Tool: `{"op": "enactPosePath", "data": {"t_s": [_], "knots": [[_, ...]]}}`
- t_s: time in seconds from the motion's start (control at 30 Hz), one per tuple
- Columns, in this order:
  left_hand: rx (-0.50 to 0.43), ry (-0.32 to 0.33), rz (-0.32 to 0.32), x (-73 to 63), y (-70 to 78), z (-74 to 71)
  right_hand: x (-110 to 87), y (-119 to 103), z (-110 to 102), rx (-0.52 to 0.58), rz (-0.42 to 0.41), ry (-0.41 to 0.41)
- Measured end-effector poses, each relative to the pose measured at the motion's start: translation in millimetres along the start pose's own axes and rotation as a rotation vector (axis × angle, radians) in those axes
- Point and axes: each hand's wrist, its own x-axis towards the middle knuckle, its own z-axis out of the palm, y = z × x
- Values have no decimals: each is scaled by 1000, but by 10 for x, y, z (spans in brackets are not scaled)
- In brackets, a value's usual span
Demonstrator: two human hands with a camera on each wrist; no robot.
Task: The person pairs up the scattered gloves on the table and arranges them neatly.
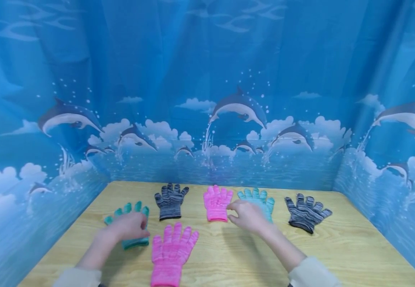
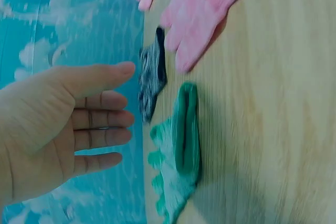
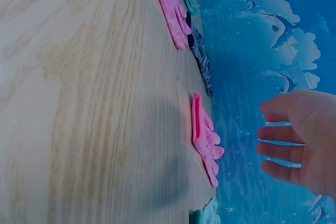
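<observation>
Head view: six knit fabric gloves lie flat, fingers spread, on a pale wood-grain table before a blue dolphin-print curtain. Left hand, blurred, overlaps the green knit glove at lower left; the larger pink knit glove lies beside it at lower centre. Right hand covers part of the mint-green knit glove right of centre, fingertips just beside the cuff of the smaller pink knit glove. One black-and-grey marled knit glove sits left of centre, another dark marled knit glove at right. Left wrist view: fingers extended and loose, grasping nothing; a gap shows between hand and green glove, lower centre, its cuff mouth facing the camera. Right wrist view: fingers likewise relaxed and unloaded, apart from the smaller pink glove right of centre; mint glove cut off at the bottom edge. Risks, judged: a low sweep by either hand could drag or fold a soft glove; a pinch catching one cuff layer could stretch or bunch it; the right hand, close to two gloves, could nudge the wrong one.
</observation>
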Motion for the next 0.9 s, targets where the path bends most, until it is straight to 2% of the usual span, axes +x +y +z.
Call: {"op": "enactPosePath", "data": {"t_s": [0.23,0.37,0.6,0.77,0.9], "knots": [[34,-46,210,-9,241,78,49,-6,91,29,22,-21],[50,-79,296,-22,358,127,73,-4,143,25,13,-28],[109,-175,364,-136,587,196,114,-18,197,26,18,-45],[190,-193,421,-234,717,265,143,12,228,20,43,-55],[261,-221,467,-250,787,357,172,55,285,1,59,-72]]}}
